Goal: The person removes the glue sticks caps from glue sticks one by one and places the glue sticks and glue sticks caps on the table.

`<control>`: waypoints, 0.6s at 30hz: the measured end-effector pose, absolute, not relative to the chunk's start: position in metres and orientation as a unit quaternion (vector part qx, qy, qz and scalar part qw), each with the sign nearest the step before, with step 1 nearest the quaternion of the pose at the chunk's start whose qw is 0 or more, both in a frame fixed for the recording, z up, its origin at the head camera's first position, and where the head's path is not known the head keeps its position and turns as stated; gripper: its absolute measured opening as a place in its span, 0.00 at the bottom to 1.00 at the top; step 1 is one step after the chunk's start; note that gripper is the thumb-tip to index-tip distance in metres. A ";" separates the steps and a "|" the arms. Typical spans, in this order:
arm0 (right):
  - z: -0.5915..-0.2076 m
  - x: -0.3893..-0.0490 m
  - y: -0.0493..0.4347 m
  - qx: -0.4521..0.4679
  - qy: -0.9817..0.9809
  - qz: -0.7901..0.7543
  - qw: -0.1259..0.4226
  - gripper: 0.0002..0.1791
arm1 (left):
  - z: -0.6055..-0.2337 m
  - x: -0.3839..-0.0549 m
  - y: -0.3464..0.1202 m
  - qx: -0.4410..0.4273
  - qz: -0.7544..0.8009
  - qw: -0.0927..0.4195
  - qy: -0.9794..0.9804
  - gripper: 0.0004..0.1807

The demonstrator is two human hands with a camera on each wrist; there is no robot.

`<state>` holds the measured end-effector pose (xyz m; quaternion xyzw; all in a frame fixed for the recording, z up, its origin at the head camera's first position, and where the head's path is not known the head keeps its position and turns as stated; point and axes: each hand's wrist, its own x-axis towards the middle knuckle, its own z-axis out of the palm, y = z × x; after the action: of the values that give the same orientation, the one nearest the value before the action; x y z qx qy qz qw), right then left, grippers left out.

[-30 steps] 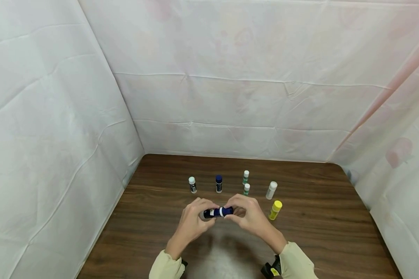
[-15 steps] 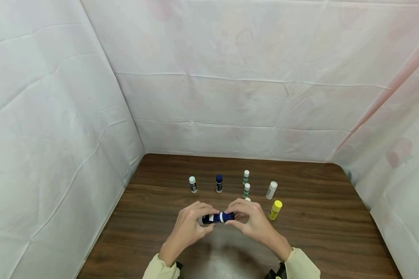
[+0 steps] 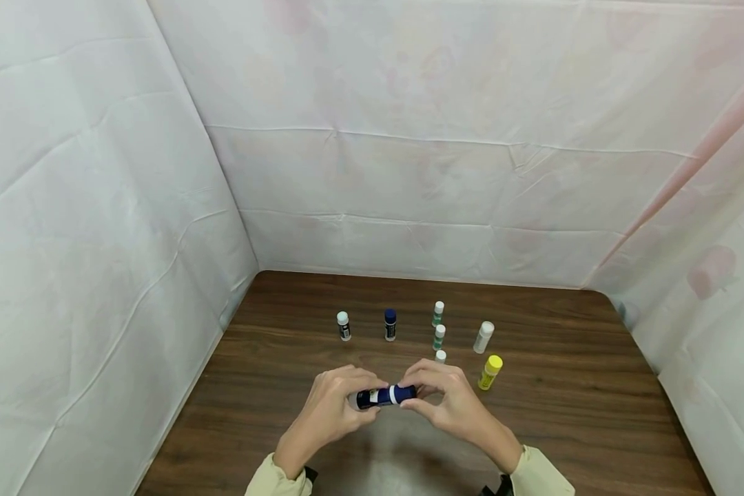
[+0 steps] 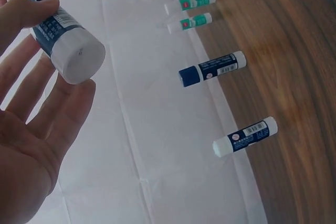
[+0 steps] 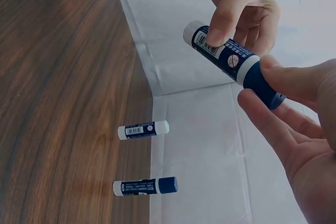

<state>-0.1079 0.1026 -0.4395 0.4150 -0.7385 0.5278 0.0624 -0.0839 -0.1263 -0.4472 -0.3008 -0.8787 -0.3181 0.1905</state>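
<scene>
Both hands hold one navy glue stick (image 5: 231, 59) sideways above the near part of the table. My left hand (image 3: 337, 406) grips its labelled barrel near the white base, thumb on one side and fingers on the other. With thumb and fingertips, my right hand (image 3: 446, 399) pinches the blue cap (image 5: 260, 83) at the other end. The cap sits against the white collar. In the left wrist view the round white base (image 4: 80, 56) faces the camera, and the right hand is mostly hidden behind the barrel.
Upright on the brown table (image 3: 254, 386) stand a white-capped navy glue stick (image 3: 344, 326), a blue-capped one (image 3: 390, 325), several small green-and-white ones (image 3: 438, 337), a white one (image 3: 483, 337) and a yellow one (image 3: 490, 373). White cloth (image 3: 372, 179) surrounds the back and sides.
Both hands have drawn slightly back toward the person with the glue stick, still gripping both ends. A small white-capped stick behind the right hand has come into view.
</scene>
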 end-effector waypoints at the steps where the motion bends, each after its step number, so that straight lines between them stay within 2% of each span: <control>1: -0.440 -0.108 0.103 0.419 -0.736 0.527 0.065 0.12 | -0.447 -0.084 -0.127 -0.303 -0.318 0.189 -0.878 0.17; 18: -0.443 -0.101 0.105 0.447 -0.723 0.522 0.070 0.13 | -0.439 -0.077 -0.130 -0.296 -0.343 0.121 -0.883 0.16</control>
<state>-0.1009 0.1050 -0.4433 0.4475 -0.7227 0.5221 0.0701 -0.0768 -0.1298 -0.4392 -0.2960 -0.8831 -0.3433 0.1210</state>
